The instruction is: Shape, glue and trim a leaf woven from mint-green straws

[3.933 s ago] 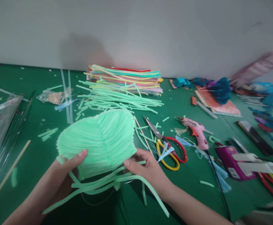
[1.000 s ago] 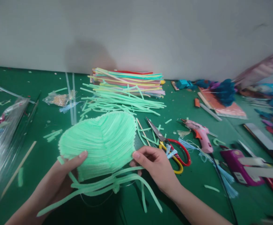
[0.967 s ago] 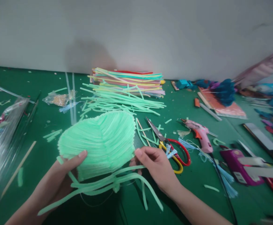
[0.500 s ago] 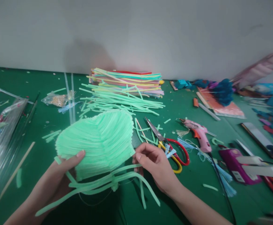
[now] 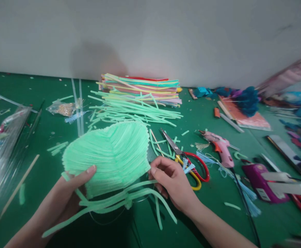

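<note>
My left hand (image 5: 70,187) grips a mint-green leaf-shaped panel of pipe cleaners (image 5: 109,155), its thumb flat on the front and its other fingers hidden behind. The panel has a centre rib and a fuzzy edge. At its lower right corner, my right hand (image 5: 172,181) is closed in a pinch, thumb and forefinger on the edge. Loose pipe-cleaner stems (image 5: 111,205) hang in front of the panel's lower edge, bunched at a knot and splaying left and right. A thin clear thread or wire curves below them; its ends cannot be made out.
Behind lie loose green pipe cleaners (image 5: 137,112) and a multicoloured bundle (image 5: 142,86). Scissors (image 5: 176,146) lie just beyond my right hand. Farther right are a pink glue gun (image 5: 224,151) with its cord and a purple device (image 5: 258,181). Clear plastic sheeting (image 5: 7,151) lies left.
The panel and both hands have shifted very slightly to the right in view. Both grips look the same.
</note>
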Demonstrator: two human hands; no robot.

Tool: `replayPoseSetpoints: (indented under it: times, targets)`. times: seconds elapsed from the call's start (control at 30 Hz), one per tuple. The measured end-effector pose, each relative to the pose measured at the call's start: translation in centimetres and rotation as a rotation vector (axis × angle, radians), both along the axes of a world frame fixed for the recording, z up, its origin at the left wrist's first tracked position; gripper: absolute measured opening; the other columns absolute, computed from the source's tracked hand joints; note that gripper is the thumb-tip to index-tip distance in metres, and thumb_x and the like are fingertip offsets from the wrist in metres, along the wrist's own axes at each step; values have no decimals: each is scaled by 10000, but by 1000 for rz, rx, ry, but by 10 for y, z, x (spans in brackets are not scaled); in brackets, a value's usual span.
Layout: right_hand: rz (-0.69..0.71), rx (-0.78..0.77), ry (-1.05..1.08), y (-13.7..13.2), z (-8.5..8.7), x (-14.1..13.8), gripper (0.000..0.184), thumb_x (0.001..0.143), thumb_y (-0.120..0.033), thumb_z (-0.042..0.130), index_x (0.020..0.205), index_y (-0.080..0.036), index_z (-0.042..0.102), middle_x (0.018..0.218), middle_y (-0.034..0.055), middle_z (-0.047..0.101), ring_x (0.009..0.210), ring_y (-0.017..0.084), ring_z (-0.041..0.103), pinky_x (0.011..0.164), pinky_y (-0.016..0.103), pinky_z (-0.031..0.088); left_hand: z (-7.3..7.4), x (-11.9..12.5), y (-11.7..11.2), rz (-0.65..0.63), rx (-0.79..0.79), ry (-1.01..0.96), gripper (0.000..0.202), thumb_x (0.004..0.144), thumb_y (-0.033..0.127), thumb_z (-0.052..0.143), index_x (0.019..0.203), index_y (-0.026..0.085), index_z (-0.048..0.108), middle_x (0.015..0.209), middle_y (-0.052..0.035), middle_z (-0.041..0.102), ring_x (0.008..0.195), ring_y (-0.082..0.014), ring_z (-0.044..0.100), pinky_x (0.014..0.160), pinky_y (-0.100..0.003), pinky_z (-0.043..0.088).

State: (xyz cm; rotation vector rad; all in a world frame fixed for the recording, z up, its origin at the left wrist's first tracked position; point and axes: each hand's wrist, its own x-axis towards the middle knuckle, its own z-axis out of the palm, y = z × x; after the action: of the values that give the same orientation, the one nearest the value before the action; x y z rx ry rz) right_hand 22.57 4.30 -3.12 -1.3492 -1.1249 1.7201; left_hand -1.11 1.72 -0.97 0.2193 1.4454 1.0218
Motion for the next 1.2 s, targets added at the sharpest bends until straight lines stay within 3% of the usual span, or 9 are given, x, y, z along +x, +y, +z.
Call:
replayPoseSetpoints:
  times: [0.3,0.43,0.7,0.93,1.1,1.2]
  targets:
    - [34,148,-264,2,4,-2,29,671,-184,601,657,-182,576,499,-65,476,435,68,437,413,183,316,-11,-6,-1,-103,24,-52,439,484,309,928,365,189,522,448,-19,628,407,-186,630,425,-304,580]
    - [78,217,-271,3,4,1,20,671,-166,608,652,-167,601,540,-57,483,485,56,408,446,175,319,-4,-2,0,-50,1,11,329,463,319,930,540,178,644,504,15,656,411,-172,629,426,-289,573]
    - [68,34,-78,5,6,2,146,742,-310,652,729,-171,612,555,-29,577,449,102,578,369,170,425,-3,-6,0,-8,-25,79,441,443,367,939,380,216,529,466,26,601,439,-173,640,421,-299,592]
    - [3,21,-52,3,6,0,107,706,-230,664,696,-179,570,489,-71,540,394,83,567,353,144,444,-7,-7,2,-55,13,34,456,461,370,938,368,200,525,464,18,607,427,-180,642,405,-309,589]
    - [-4,23,-33,5,5,2,101,702,-193,655,697,-178,555,536,-62,575,407,81,585,360,138,450,-1,-1,3,21,65,-15,344,426,292,950,551,187,648,546,22,670,482,-188,673,505,-316,618]
    - [-7,21,-16,6,3,3,116,733,-217,660,708,-176,554,550,-65,567,408,77,586,361,137,448,-2,-2,3,-2,40,14,367,443,331,946,482,188,610,534,12,660,465,-187,662,481,-325,614]
